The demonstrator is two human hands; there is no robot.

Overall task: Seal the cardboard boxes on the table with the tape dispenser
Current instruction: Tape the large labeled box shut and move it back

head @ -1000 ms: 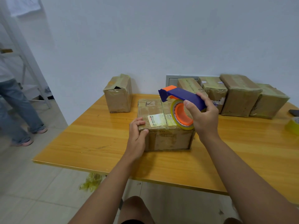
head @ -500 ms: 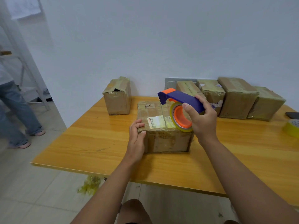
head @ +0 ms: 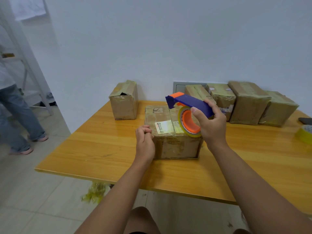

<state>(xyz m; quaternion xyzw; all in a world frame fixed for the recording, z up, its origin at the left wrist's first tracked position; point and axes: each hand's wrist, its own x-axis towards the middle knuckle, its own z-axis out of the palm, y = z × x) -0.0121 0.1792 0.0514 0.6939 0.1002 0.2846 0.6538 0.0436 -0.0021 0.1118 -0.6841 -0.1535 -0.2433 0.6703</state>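
Observation:
A taped cardboard box (head: 159, 115) with a white label stands in the middle of the wooden table (head: 101, 146). My right hand (head: 211, 127) grips the blue and orange tape dispenser (head: 190, 103) by its handle. The dispenser's yellowish tape roll sits over the box's near right top edge, its orange nose pointing left and raised above the top. My left hand (head: 145, 141) rests with curled fingers against the box's near left corner.
One box (head: 124, 102) with a torn top stands at the back left. A row of several taped boxes (head: 248, 102) lines the wall at the back right. A spare tape roll (head: 304, 133) and a dark phone (head: 306, 121) lie far right. A person (head: 16, 112) walks at left; crumpled tape (head: 94, 191) lies on the floor.
My left hand's fingers came off the box top and curled at its corner. The dispenser stays over the box's right top edge. The person at left stepped further into view.

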